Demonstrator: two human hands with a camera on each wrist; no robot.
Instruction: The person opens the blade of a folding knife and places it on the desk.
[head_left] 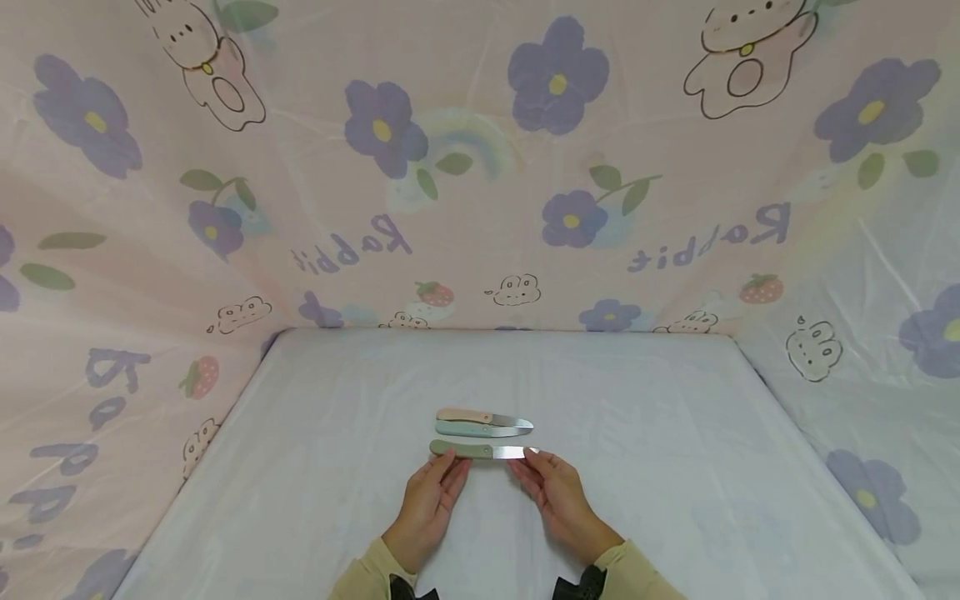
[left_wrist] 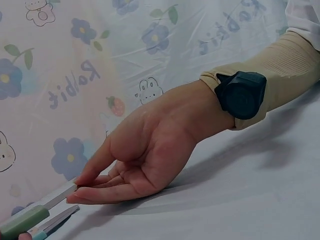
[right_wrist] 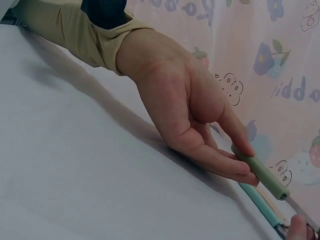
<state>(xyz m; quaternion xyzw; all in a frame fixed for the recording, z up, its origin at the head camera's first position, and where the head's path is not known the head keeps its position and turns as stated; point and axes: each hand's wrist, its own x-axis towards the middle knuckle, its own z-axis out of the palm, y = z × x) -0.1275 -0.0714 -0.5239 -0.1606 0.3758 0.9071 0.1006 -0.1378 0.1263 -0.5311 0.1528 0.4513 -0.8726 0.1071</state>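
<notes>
A small green-handled knife [head_left: 472, 451] is held level between both hands, handle to the left and blade to the right. The left hand [head_left: 427, 504] pinches the handle between thumb and fingers. With thumb and fingertips the right hand [head_left: 558, 500] pinches the blade's tip; the left wrist view also shows this right hand [left_wrist: 155, 150] at the blade. In the right wrist view the left hand [right_wrist: 185, 110] grips the green handle [right_wrist: 267, 177]. Just behind lie a pink-handled knife [head_left: 465, 415] and a teal-handled knife [head_left: 463, 429], side by side, blades pointing right.
A pale cloth covers the table [head_left: 337, 383]. Patterned curtains [head_left: 465, 208] with purple flowers and rabbits stand at its back and sides. Dark wrist devices [left_wrist: 242, 95] sit over the beige sleeves [head_left: 637, 571].
</notes>
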